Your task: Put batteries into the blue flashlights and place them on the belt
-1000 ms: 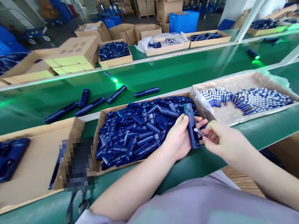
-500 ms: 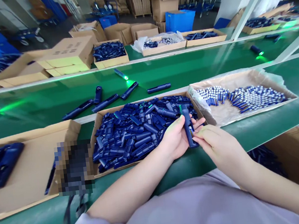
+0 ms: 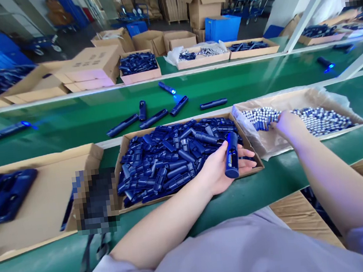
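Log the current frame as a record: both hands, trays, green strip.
left hand: holds blue casing, slot showing
right hand: at silver-topped parts; grip unclear
lined tray: silver-topped parts
middle tray: heaped blue pieces
left tray: larger blue pieces
green strip: loose casings, some lit blue

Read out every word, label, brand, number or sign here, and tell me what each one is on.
No text can be read for certain.
Stacked carton beyond the belt: printed marks on its top, too small and blurred to read.
Blue tube in the left hand: no lettering can be made out.
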`<state>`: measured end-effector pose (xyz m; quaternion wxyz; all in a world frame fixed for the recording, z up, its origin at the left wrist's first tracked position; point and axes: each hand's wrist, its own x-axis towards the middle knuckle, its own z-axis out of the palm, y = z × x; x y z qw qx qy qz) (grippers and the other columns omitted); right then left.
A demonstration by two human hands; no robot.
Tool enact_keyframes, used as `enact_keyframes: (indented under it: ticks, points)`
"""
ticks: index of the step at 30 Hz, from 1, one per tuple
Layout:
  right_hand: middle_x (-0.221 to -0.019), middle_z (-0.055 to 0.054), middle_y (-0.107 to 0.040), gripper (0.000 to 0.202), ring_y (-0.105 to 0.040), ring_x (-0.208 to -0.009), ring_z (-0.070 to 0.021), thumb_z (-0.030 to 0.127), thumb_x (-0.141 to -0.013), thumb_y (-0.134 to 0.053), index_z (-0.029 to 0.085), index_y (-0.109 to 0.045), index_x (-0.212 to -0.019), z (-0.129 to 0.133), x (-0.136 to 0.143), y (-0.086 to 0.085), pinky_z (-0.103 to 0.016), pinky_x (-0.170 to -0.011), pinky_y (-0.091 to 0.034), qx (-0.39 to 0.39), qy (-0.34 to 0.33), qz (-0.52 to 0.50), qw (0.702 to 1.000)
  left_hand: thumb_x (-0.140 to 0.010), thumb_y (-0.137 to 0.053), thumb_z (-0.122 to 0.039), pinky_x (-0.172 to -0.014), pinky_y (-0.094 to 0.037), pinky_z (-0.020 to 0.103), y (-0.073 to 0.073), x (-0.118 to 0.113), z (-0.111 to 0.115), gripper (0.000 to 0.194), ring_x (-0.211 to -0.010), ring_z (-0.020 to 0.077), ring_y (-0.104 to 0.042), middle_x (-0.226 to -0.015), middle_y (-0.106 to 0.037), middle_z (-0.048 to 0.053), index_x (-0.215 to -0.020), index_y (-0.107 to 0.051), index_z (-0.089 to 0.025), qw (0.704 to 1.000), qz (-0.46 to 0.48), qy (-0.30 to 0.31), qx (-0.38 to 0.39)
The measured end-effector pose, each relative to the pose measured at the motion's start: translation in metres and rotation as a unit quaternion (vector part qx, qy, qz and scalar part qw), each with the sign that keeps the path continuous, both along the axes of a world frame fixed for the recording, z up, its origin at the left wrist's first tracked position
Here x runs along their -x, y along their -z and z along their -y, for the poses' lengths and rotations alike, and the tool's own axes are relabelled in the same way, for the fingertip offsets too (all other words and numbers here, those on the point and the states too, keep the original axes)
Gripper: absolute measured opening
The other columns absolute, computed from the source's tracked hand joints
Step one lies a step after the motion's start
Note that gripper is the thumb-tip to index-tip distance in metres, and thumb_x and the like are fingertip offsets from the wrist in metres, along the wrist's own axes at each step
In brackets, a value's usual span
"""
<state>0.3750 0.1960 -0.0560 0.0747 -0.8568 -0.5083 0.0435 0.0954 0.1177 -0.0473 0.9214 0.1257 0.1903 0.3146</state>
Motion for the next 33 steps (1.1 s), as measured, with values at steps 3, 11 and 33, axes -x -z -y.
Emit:
enact_keyframes:
  ticks: [3,11,33]
  points:
    - [-0.098,-0.025,-0.066,0.043,-0.065,-0.091,-0.0335,0.017,-0.076,-0.062,0.001,-0.058,-0.115,-0.009,0.003,0.013,-0.039,-0.076,-0.046,0.018,0.014,0.004,1.0,-0.099,-0.035,-0.041,-0.071,-0.055,0.033,0.0,0.001,0.0,0.041,-0.069,0.0207,-0.07,-0.088,-0.071,0.014,-0.093,-0.063,-0.011,1.0,0.006,-0.001,-0.01]
    - [-0.102,-0.024,-0.065,0.046,-0.063,-0.1,-0.0386,0.022,-0.077,-0.063,0.004,-0.055,-0.119,0.011,0.005,-0.003,-0.047,-0.085,-0.047,-0.023,0.003,-0.059,0.998,-0.1,-0.032,-0.041,-0.065,-0.052,0.027,-0.001,-0.001,0.0,0.042,-0.063,0.0159,-0.067,-0.087,-0.071,0.012,-0.094,-0.062,-0.012,1.0,-0.004,0.006,-0.03]
    - [-0.105,-0.012,-0.06,0.023,-0.059,-0.096,-0.0216,0.023,-0.094,-0.055,0.014,-0.063,-0.114,0.135,0.128,-0.036,-0.037,-0.082,-0.053,-0.259,-0.446,-0.084,0.852,-0.092,-0.055,-0.043,-0.058,-0.047,0.023,0.005,-0.01,0.005,0.032,-0.059,0.0122,-0.059,-0.075,-0.064,0.004,-0.095,-0.064,-0.012,0.992,-0.099,-0.072,-0.019]
